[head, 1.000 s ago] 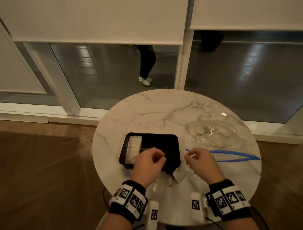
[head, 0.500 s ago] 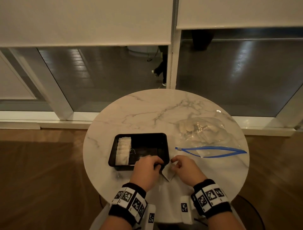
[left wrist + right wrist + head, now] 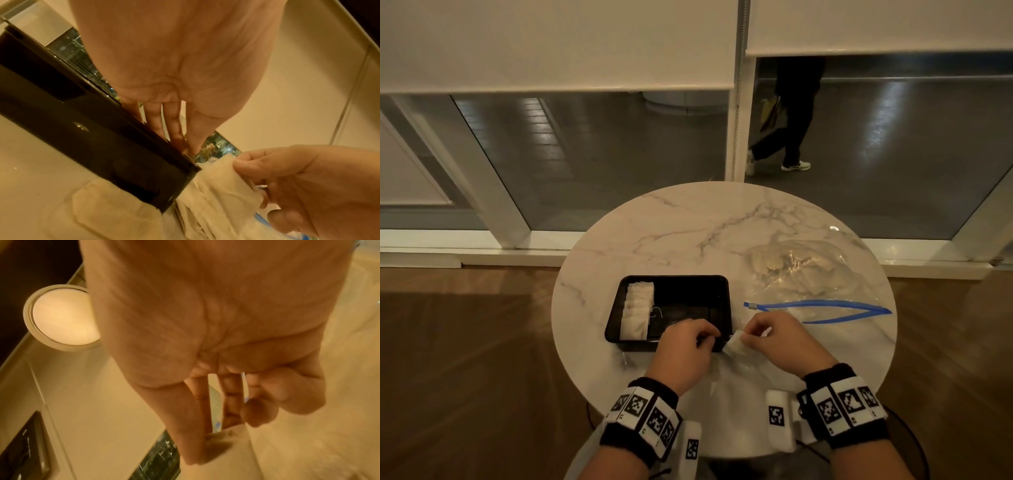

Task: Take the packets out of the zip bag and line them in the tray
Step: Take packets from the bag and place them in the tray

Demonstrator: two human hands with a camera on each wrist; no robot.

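Observation:
A black tray [image 3: 722,291] sits on the round marble table, with several white packets [image 3: 638,310] lined along its left side. To its right lies the clear zip bag [image 3: 808,274], blue zipper open, with more packets inside. My right hand [image 3: 748,337] pinches a white packet [image 3: 734,344] just off the tray's near right corner; the left wrist view shows this packet [image 3: 222,178] between thumb and fingers. My left hand [image 3: 707,337] is at the tray's near right rim [image 3: 123,146], fingertips dipped inside, thumb against forefinger. What they pinch is hidden.
The marble table [image 3: 688,233] is small and round, its edge close behind the wrists. The bag's blue zipper [image 3: 825,308] lies just beyond my right hand. Beyond the glass wall a person [image 3: 791,120] walks past.
My right hand has carried the packet left from the bag's mouth to the tray's near right corner. My left hand has dropped to the tray's near rim.

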